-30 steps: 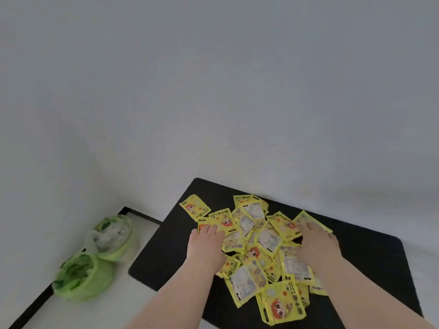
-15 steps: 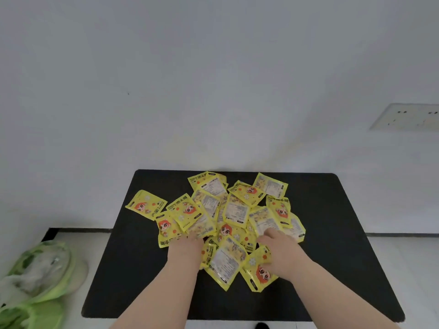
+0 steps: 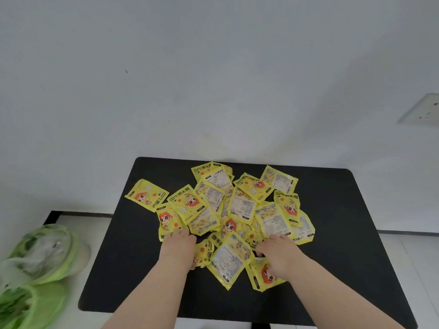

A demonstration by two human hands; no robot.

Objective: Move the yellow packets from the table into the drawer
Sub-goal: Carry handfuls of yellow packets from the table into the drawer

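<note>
The yellow hand-warmer packets (image 3: pixel 237 210) lie in a loose, overlapping heap on the black desk (image 3: pixel 344 233), spreading from both grips toward the wall. None is in the drawer, which is out of view. The left grip (image 3: pixel 177 251) rests knuckles-up on the heap's near-left edge, fingers bent down onto the foil, with a crumpled packet just at its inner side. The right grip (image 3: pixel 279 256) lies likewise on the near-right edge, and a packet showing a red-haired figure pokes out beneath its wrist. Whether either has pinched anything I cannot tell, since the fingertips are buried. One label-side packet sits between the two grips. The packets look light, thin, glossy and flexible, so they will likely slide apart if squeezed from above. Scooping in under the heap from both sides, or pinching several sealed edges together, seems the surer hold. Green plastic bags (image 3: pixel 35 257) lie on the floor, well off the left grip's outer side.
</note>
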